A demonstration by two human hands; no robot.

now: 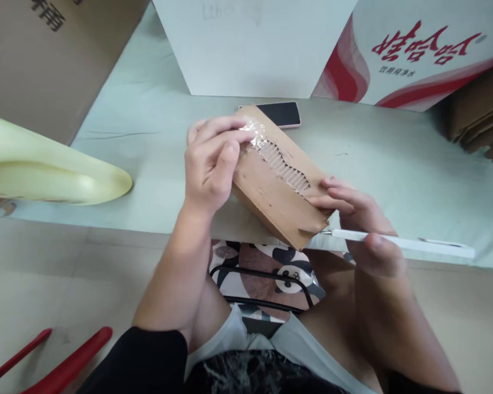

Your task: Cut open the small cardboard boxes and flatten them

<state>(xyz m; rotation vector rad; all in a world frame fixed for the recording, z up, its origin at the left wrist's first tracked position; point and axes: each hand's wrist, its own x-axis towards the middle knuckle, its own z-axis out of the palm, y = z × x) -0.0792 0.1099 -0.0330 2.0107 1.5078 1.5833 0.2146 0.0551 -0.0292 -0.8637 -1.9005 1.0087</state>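
Looking over the seated person's shoulder, in the head view, I see a table (378, 145) under a pale green cloth, faintly wrinkled; its near edge runs across the middle. Take the small cardboard box (254, 178) as the centre of the clock, twelve being straight ahead of the person. That box sits tilted above the near edge, its lower corner out past it; I can't tell whether it touches the cloth. A ragged strip on its top shows bare ridges, with shiny tape (252, 128) at the far end.

At nine to ten o'clock the left hand (211, 158) grips the taped end, fingers on top. At four the right hand (370, 227) is narrowed around a white pen (411, 243), its thin tip at the torn near corner, while two fingertips press the box.

Just beyond, at twelve, a phone (281, 114) lies dark, partly hidden by the box. Behind it stands a big white box (250, 49); between one and two, a red-and-white carton (414, 60); further out at two, brown folded cardboard (479, 104). A large brown carton (45, 71) fills ten o'clock, and something smooth and pale yellow (57, 158) juts in at nine.

Below the table, the floor (45, 257) is light tile, with two red pieces (69, 361) towards seven or eight, cut off by the view. At six, panda-print fabric (257, 254) shows behind black bars (263, 274).
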